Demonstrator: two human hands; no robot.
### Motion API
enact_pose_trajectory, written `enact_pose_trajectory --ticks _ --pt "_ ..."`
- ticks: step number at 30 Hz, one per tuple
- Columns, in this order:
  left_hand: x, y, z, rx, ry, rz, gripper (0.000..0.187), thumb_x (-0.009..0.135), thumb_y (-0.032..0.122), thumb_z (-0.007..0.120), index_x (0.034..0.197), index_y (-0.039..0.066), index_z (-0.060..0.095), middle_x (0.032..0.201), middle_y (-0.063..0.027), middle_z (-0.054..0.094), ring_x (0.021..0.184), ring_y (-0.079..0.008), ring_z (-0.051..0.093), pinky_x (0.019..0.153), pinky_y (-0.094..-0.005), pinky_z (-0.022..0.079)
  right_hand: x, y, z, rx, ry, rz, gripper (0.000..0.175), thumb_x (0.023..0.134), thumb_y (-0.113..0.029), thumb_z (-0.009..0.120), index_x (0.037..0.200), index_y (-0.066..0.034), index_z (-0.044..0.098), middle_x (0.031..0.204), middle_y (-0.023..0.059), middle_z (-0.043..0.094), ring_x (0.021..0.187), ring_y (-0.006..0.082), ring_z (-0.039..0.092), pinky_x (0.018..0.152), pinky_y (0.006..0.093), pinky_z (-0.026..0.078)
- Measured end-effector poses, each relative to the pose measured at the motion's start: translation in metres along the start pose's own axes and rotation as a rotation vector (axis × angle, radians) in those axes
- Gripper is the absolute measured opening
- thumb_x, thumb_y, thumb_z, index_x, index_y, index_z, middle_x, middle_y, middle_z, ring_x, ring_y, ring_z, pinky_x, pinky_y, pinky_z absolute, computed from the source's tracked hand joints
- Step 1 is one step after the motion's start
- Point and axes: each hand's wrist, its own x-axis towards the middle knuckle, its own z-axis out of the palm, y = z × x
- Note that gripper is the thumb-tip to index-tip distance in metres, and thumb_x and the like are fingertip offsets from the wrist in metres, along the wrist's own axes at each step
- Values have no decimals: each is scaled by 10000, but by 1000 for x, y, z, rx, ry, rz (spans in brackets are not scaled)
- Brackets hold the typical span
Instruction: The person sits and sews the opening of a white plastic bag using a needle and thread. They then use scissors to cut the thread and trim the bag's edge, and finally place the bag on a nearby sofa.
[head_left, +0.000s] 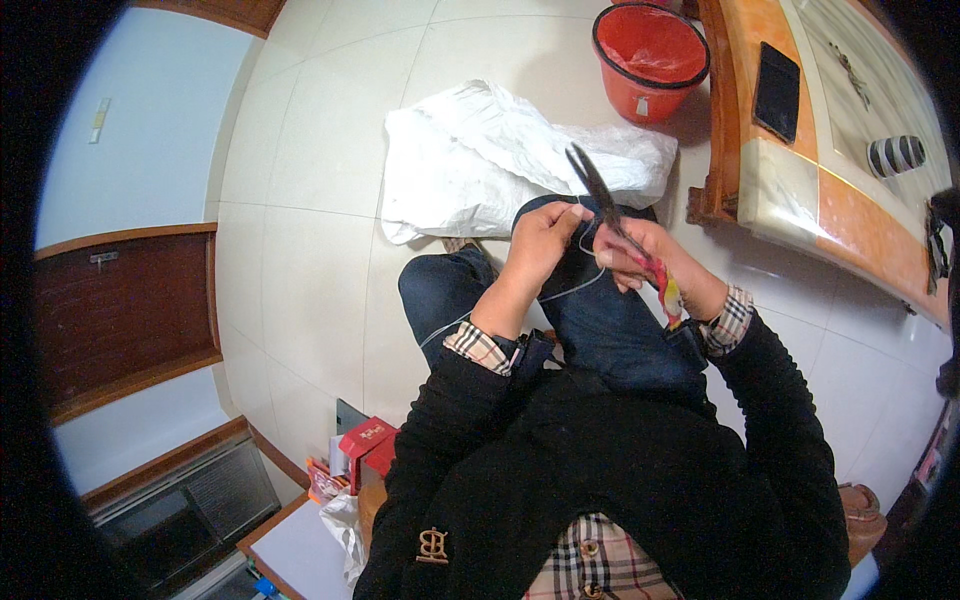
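Observation:
Above my knee, my left hand (546, 238) pinches a thin pale cord (574, 287) between thumb and fingertips. Close beside it, my right hand (649, 251) grips a dark scissor-like tool (598, 184). Its two long blades are slightly parted and point up and away from me. Red and yellow material covers the handle, which runs back toward my right wrist. The cord loops between both hands, and a length trails over my left forearm. Beyond my fingers, a crumpled white sack (465, 165) lies on the floor against my leg.
A red bucket (645, 97) with a black rim and clear liner stands at the far right. Beside it, a stone-topped table (780, 180) holds a dark phone (777, 91) and a striped cup (895, 156). A red box (367, 442) is by my left elbow.

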Motion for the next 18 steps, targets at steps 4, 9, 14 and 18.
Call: enact_pose_trajectory --ticks 4,9,14,18 --pt "-7 8 -1 -182 -36 -139 310 1004 298 575 997 31 731 628 42 510 543 -60 433 492 -238 329 -3 -2 4 -51 -1 14 182 981 -200 585 1078 -46 594 765 -36 557 524 43 480 481 207 402" --pt "-13 15 -1 -174 -47 -192 315 1005 315 579 1002 34 724 624 57 474 547 -56 412 495 -232 320 0 -1 5 -274 248 121 153 956 -226 643 1011 -84 642 738 -39 584 521 53 511 468 212 407" --pt "-13 1 2 -92 -74 -86 300 999 286 587 960 14 706 697 34 554 657 -66 492 604 -234 398 5 7 -3 -225 292 155 258 965 -304 652 1081 -74 642 713 -56 556 525 39 507 480 201 417" --pt "-8 -15 8 -110 -86 58 237 979 209 607 940 -8 694 774 10 637 733 -68 543 682 -229 438 7 9 -6 -216 260 142 212 934 -282 690 1040 -99 693 669 -46 587 494 57 539 454 220 425"
